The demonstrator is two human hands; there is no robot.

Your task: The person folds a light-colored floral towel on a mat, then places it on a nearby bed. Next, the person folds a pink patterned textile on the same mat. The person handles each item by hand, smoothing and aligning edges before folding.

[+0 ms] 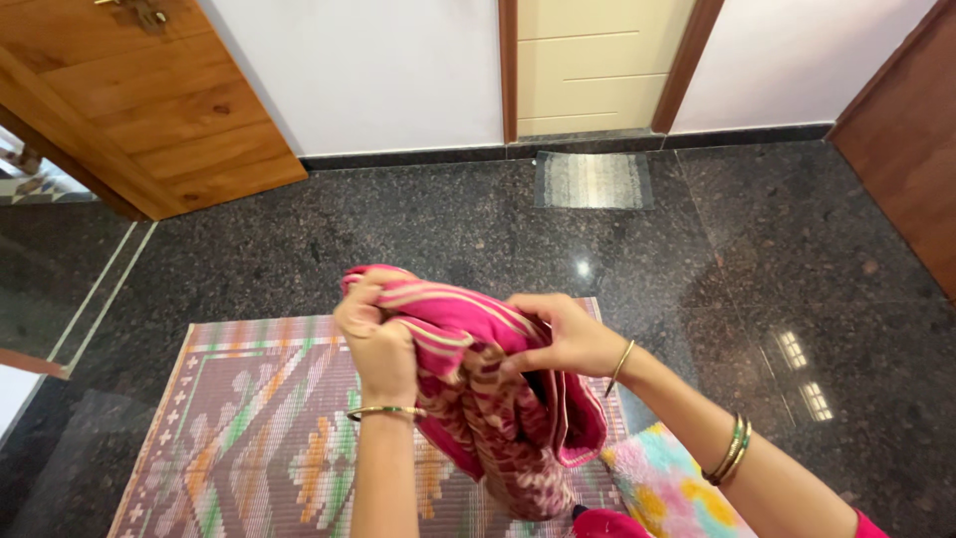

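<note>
A patterned woven mat (249,428) lies on the dark polished floor (797,259), with a small grey doormat (594,180) before a cream door (593,65).

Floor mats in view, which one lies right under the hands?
The woven patterned mat, pink, green and orange, beneath both hands. The small grey striped doormat lies far off by the door.

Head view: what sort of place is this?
Likely a home hallway: polished dark granite floor, wooden doors, a small doormat and a woven floor mat under the hands folding pink cloth.
</note>
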